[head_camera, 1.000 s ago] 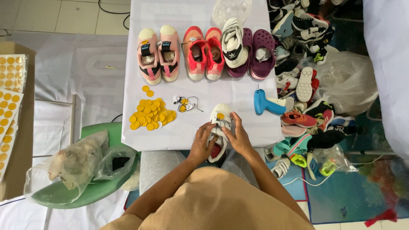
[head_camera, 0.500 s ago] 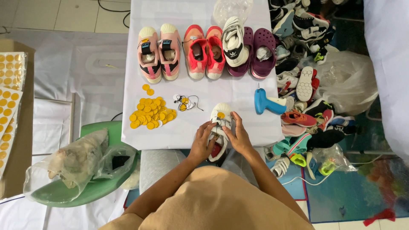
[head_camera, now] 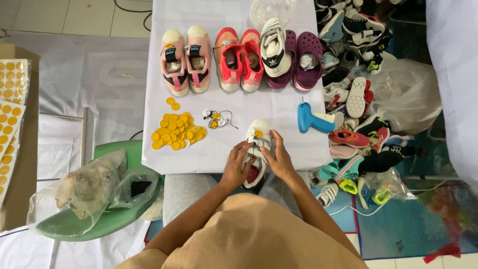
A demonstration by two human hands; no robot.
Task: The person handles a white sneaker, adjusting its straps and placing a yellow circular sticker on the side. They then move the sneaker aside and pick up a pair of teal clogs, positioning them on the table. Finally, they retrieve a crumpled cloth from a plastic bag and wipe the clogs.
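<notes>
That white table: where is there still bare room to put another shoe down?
On the table, bare cloth lies between the yellow discs and the white shoe in both hands, and along the near left edge. A strip lies between the shoe row and the blue tool. The far edge and right floor are crowded.

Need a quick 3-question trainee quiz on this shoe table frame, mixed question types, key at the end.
1. True or false: both the left hand and the right hand are on the white shoe at the near edge of the table.
2. What lies just right of that shoe? A) blue tagging gun B) scissors C) tape roll
3. Fill in: the pile of round tags left of the shoe is ____ in colour.

Key: 1 true; 2 A; 3 yellow.
</notes>
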